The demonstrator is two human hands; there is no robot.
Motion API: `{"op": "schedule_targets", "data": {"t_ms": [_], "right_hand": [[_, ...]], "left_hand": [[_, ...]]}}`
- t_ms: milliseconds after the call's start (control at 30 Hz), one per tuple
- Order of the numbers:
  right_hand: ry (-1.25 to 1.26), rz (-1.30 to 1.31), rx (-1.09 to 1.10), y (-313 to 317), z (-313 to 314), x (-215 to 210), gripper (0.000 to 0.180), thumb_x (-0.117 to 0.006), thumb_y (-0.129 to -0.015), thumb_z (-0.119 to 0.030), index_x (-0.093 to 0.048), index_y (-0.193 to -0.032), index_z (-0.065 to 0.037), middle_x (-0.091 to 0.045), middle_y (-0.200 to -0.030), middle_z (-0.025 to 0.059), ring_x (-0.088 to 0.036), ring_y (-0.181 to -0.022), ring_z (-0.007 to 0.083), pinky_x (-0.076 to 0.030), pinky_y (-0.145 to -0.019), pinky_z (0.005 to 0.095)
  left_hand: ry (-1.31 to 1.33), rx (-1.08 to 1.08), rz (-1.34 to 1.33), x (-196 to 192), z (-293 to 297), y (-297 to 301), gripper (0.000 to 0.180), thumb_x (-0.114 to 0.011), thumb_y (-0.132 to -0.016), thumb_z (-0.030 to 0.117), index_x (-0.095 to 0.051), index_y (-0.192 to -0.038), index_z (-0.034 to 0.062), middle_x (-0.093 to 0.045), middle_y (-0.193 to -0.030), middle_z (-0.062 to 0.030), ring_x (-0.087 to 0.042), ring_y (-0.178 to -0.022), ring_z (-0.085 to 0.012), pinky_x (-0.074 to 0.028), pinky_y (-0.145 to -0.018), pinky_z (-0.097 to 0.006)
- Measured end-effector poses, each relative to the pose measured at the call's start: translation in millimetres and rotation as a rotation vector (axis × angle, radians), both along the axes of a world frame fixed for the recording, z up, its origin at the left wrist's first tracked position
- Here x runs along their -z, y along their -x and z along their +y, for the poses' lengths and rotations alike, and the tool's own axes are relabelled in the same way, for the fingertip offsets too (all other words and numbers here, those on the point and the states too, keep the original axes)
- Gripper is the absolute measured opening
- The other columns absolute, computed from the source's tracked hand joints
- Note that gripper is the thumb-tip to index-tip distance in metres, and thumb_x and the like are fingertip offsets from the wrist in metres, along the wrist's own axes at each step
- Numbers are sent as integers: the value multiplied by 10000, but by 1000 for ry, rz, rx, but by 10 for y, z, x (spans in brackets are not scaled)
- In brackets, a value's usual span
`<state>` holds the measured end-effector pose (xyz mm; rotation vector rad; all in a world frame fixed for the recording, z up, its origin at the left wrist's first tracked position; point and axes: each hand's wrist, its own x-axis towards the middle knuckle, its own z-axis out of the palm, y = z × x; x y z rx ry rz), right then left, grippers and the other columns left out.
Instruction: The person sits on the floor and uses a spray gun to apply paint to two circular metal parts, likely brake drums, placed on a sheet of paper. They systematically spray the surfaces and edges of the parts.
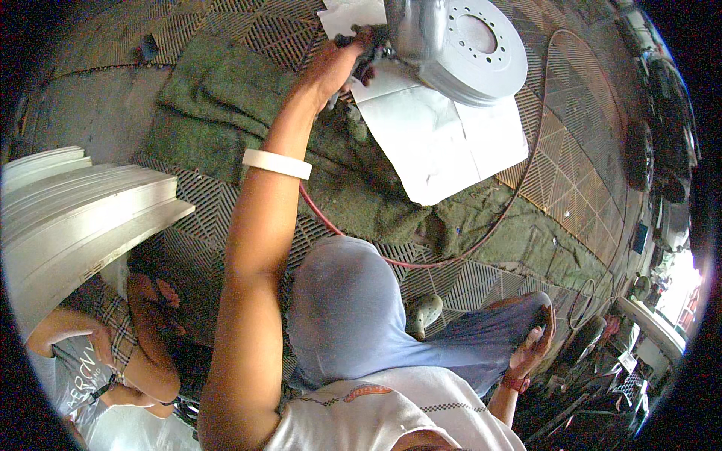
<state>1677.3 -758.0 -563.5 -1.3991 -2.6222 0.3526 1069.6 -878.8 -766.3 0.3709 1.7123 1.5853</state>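
Observation:
My left hand (353, 56) reaches far forward, its fingers closed around the dark handle of a spray gun. The gun's shiny metal cup (418, 30) stands just right of the hand and is cut off by the upper edge. Right beside the cup is a silver-grey brake disc (502, 43) with a round central hole and a ring of smaller holes. White paper sheets (444, 146) lie beneath the disc. My right hand (534, 344) rests on my bent right knee with its fingers laid out, holding nothing.
A red hose (459, 257) curves across the dark green cloth (218, 105) and the grated floor mats (568, 165). White stacked panels (98, 203) jut in from the left. Another person (98, 353) sits at the lower left. Car parts (602, 391) line the right side.

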Motion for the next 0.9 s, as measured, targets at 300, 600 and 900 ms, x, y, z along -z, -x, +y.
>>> {"op": "schedule_targets", "data": {"t_ms": [300, 600, 900], "right_hand": [[-11, 29, 32, -129, 68, -110, 698, -455, -1061, -555, -529, -1452, 18, -580, -1449, 199, -526, -1365, 343, -367, -1169, 458], [-19, 2, -1, -34, 105, 36, 609, -487, -1078, -455, -515, -1466, 13, -562, -1472, 189, -517, -1373, 329, -359, -1174, 454], [-29, 13, 85, 326, -567, 314, 621, -490, -1073, -468, -522, -1460, 16, -571, -1453, 184, -509, -1372, 325, -353, -1173, 451]], "left_hand": [[284, -330, 504, -139, 292, 458, 607, -560, -951, 615, -752, -793, 61, -721, -705, -59, -627, -584, -158, -468, -546, -360], [76, 9, 192, -228, 370, 327, 395, -482, -1027, 432, -739, -972, 137, -721, -772, -2, -582, -611, -111, -394, -498, -307], [81, -207, 81, 229, -170, 1474, 485, -568, -954, 518, -756, -936, 71, -699, -729, -90, -632, -647, -185, -490, -581, -382]]}}
